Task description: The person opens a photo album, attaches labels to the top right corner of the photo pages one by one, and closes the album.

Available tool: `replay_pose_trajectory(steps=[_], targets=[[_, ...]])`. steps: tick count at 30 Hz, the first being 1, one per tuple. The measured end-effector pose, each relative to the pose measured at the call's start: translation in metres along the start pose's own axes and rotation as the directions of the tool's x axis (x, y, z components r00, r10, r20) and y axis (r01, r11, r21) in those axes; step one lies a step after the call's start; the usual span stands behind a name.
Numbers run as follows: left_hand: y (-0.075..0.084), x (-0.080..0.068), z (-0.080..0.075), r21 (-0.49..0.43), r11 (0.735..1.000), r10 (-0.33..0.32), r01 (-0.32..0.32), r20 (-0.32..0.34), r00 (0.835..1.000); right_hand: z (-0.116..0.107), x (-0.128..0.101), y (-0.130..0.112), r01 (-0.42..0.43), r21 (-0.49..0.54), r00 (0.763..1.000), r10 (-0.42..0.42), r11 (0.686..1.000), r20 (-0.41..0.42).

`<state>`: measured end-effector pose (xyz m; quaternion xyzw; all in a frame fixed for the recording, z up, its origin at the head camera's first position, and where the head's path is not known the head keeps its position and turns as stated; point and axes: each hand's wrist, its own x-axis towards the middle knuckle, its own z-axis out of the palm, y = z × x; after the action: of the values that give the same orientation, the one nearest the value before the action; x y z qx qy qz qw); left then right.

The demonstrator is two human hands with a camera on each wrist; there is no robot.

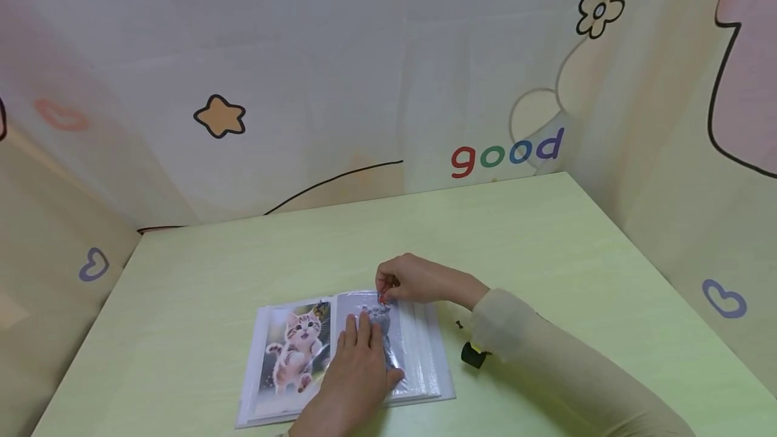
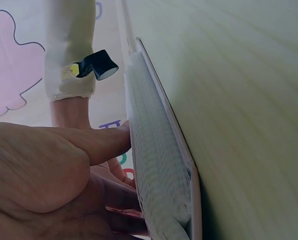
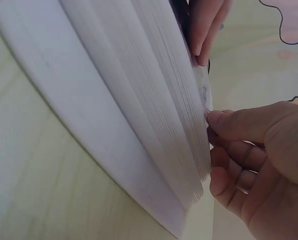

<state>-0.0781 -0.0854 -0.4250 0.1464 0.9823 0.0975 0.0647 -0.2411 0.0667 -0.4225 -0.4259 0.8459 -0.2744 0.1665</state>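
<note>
A photo album (image 1: 446, 376) lies spread on the table. Its left page has a picture of a striped kitten (image 1: 297, 349), and its right page a picture of a grey kitten (image 1: 381, 319) under glossy clear film. My left hand (image 1: 358, 373) rests on the right page with its fingers extended, covering part of the grey kitten. At the top of that page my right hand (image 1: 409, 278) pinches a small red thing (image 1: 382, 299) between thumb and fingers; what it is, I cannot tell. The right wrist view shows those fingertips (image 3: 216, 117) against the page's upper edge.
The light green table (image 1: 243, 261) reaches back to a printed cloth wall (image 1: 364, 86) with the word "good". More cloth hangs at both sides. A black camera (image 1: 473, 355) sits at the right wrist, above the table right of the album.
</note>
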Motion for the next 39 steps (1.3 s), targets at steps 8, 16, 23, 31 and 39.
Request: replay_pose_trajectory(steps=[8, 16, 23, 31, 39], targets=[[-0.001, 0.000, 0.000, -0.005, 1.000, 0.000, 0.000, 0.005, 1.000, 0.000, -0.007, -0.004, -0.022, -0.081, 0.994, 0.014, 0.996, -0.107], [-0.001, 0.000, 0.001, 0.089, 0.996, 0.016, -0.015, -0.014, 1.000, 0.001, -0.032, -0.016, -0.078, -0.140, 0.969, 0.042, 0.987, -0.243], [-0.003, -0.002, -0.001, 0.088, 0.996, 0.033, -0.032, -0.007, 0.999, 0.022, -0.058, -0.038, -0.032, -0.373, 0.986, -0.033, 0.927, -0.166], [-0.006, -0.004, 0.000, 0.107, 0.992, 0.066, -0.063, -0.025, 0.998, 0.048, -0.067, -0.058, -0.086, -0.525, 0.995, 0.099, 0.847, -0.003], [-0.008, -0.004, -0.001, 0.097, 0.993, 0.072, -0.072, 0.004, 0.997, 0.050, -0.065, -0.055, -0.128, -0.477, 0.990, 0.144, 0.870, -0.002]])
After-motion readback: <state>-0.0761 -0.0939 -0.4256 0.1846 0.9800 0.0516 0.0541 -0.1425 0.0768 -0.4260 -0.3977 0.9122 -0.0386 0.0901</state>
